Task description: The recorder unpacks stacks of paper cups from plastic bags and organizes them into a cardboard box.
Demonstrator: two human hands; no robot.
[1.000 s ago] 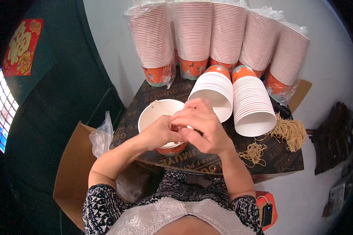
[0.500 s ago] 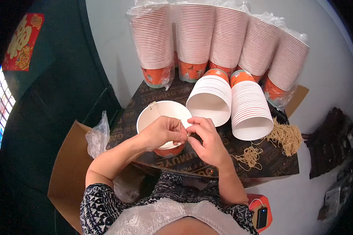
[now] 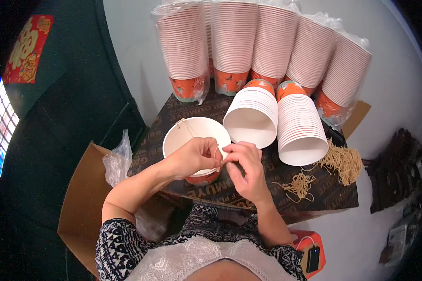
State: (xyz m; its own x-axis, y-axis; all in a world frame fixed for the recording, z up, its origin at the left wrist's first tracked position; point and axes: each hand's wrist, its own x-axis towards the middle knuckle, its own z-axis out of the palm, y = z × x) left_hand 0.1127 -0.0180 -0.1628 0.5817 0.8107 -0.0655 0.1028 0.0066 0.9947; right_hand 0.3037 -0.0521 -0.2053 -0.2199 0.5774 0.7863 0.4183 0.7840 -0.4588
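Note:
A white paper bucket with an orange outside stands upright at the table's front. A thin tan string is fastened at its far-left rim and runs down across the opening toward my hands. Over the near-right rim, my left hand pinches the string between thumb and fingers. My right hand meets it at the rim, its thumb and forefinger closed on the string's end; the fingertips partly hide the end itself.
Two nested stacks of paper buckets lie on their sides on the dark printed table. Tall bagged stacks stand behind. Tan string bundles lie at right. An open cardboard box is at left; a power bank rests on a red stool.
My right hand has shifted slightly, with its thumb lower and farther from the forefinger. My left hand keeps its pinch, and the bucket has hardly moved.

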